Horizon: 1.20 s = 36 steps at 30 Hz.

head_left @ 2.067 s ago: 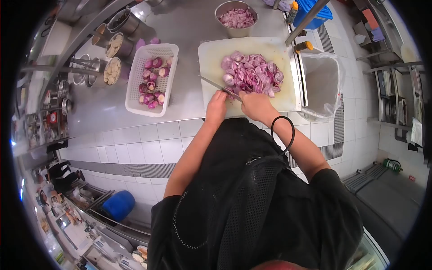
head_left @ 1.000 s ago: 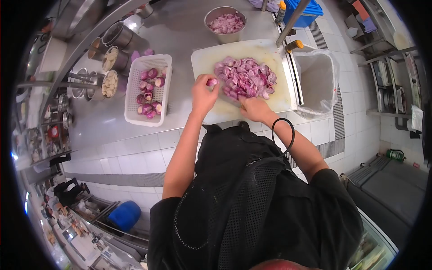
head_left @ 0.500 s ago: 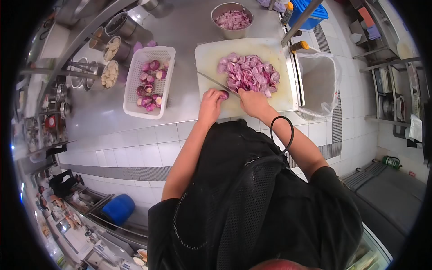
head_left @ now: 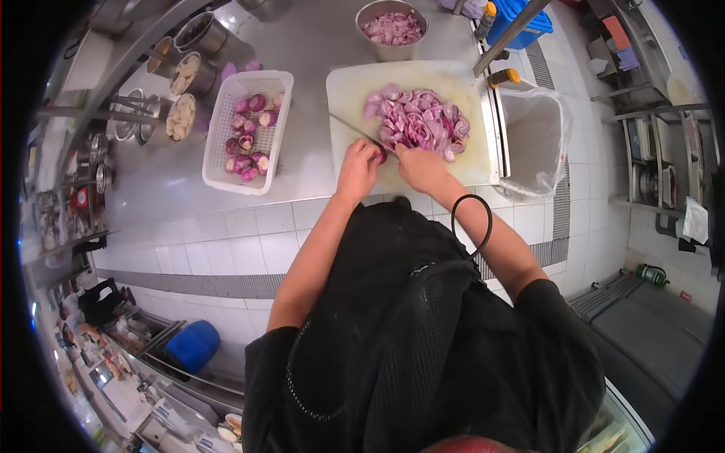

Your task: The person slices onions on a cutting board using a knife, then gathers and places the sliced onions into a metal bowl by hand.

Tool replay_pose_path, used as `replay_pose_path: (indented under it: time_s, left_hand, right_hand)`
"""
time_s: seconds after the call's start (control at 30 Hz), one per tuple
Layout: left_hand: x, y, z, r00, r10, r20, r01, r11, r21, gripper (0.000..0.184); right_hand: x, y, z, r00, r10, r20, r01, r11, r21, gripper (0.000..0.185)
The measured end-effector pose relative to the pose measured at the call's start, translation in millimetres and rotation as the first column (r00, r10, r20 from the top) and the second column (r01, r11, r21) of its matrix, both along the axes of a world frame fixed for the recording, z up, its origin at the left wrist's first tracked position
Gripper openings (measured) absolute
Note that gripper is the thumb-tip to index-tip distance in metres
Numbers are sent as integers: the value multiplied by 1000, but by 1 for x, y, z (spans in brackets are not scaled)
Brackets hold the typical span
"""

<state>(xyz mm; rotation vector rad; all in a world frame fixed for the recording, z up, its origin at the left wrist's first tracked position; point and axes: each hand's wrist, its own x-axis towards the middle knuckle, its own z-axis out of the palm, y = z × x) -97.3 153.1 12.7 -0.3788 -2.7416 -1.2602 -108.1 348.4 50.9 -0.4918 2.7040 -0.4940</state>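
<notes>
A white cutting board (head_left: pixel 350 84) carries a heap of sliced red onion (head_left: pixel 424 121). Near the board's front edge my left hand (head_left: pixel 358 167) is closed on a small red onion (head_left: pixel 381 155), mostly hidden by the fingers. My right hand (head_left: pixel 421 167) grips a knife (head_left: pixel 357 130), whose blade points to the upper left and lies against the onion. Left of the board, a white perforated basket (head_left: pixel 214 162) holds several peeled red onions (head_left: pixel 245 141). Behind the board stands a metal bowl (head_left: pixel 394 53) of chopped onion.
Metal containers (head_left: pixel 181 117) with pale pieces stand at the back left. Right of the board are a lined bin (head_left: pixel 532 143), an orange-capped bottle (head_left: pixel 504 77) and a metal post (head_left: pixel 513 36). A blue box (head_left: pixel 521 26) is at the back right.
About a second ago my left hand was raised with the onion. It has come down to the board beside the knife, and the blade now meets the onion.
</notes>
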Motion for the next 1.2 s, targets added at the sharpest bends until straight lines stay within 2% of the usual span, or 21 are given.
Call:
replay_pose_path:
  time_s: [0.07, 0.17, 0.23, 0.3, 0.33, 0.4, 0.43, 0.47, 0.5, 0.53, 0.6, 0.63, 0.7, 0.87, 0.97, 1.07, 1.17, 1.2]
  left_hand:
    - [-1, 1, 0, 1000, 21, 3, -21, 1000, 8, 17]
    - [1, 4, 1, 999, 45, 17, -46, 998, 36, 17]
    - [-7, 5, 4, 999, 46, 9, -46, 998, 46, 17]
    - [-7, 2, 5, 994, -93, -59, 92, 995, -27, 9]
    - [-6, 1, 5, 993, -98, -61, 96, 995, -32, 9]
    - [-10, 1, 9, 972, -210, -102, 182, 957, -227, 8]
    - [0, 2, 11, 975, -202, -89, 177, 957, -231, 8]
    - [5, 7, 14, 996, -1, 88, 16, 986, -167, 9]
    - [4, 9, 18, 946, 187, 263, -157, 979, -129, 11]
    - [9, 5, 16, 946, 190, 265, -160, 979, -130, 11]
    - [15, -10, 10, 992, 111, -56, -116, 990, -85, 19]
    - [19, -16, 2, 993, 104, -47, -108, 991, -84, 19]
    - [14, -22, -9, 975, -154, -161, 127, 978, -163, 20]
    - [9, 2, -4, 992, -102, -75, 90, 984, -154, 19]
    - [6, 6, -3, 995, -63, -72, 50, 983, -175, 18]
    - [8, 8, -5, 995, -55, -83, 40, 985, -170, 17]
    - [13, 8, -9, 998, -33, -57, 23, 984, -178, 16]
    - [10, 9, -10, 999, -6, -47, -3, 982, -191, 15]
  right_hand:
    - [-7, 1, 28, 997, 51, 50, -53, 998, 40, 21]
    - [3, -3, -9, 998, -19, 58, 20, 1000, -5, 24]
    - [-3, -2, -11, 999, -6, 48, 8, 999, -39, 24]
    - [-4, -1, -12, 999, 5, 48, -1, 997, -83, 25]
    - [-7, 2, -11, 999, 8, 37, -5, 996, -88, 26]
    - [-18, 5, -6, 1000, 27, 9, -26, 995, -99, 26]
    - [-10, 6, -6, 999, 7, 36, -4, 997, -79, 25]
    - [-7, 6, -4, 999, -17, 51, 20, 998, -57, 24]
    - [-4, 6, -7, 999, -13, 45, 15, 998, -59, 24]
    - [6, 7, -11, 1000, -19, 7, 20, 997, -68, 23]
    - [11, 8, -17, 999, -32, -29, 30, 997, -76, 22]
    - [15, 7, -17, 999, -30, -28, 28, 997, -79, 20]
    - [10, 5, -10, 999, -28, -38, 25, 997, -74, 19]
    - [4, 6, 31, 1000, 21, 11, -22, 999, 49, 18]
    - [15, 5, 2, 999, -15, -52, 14, 1000, -11, 19]
    - [6, -3, -7, 999, -8, -35, 9, 999, 38, 17]
    - [3, -5, 29, 999, 20, -33, -18, 998, 61, 16]
    - [5, -3, 25, 999, 20, -36, -18, 998, 62, 16]
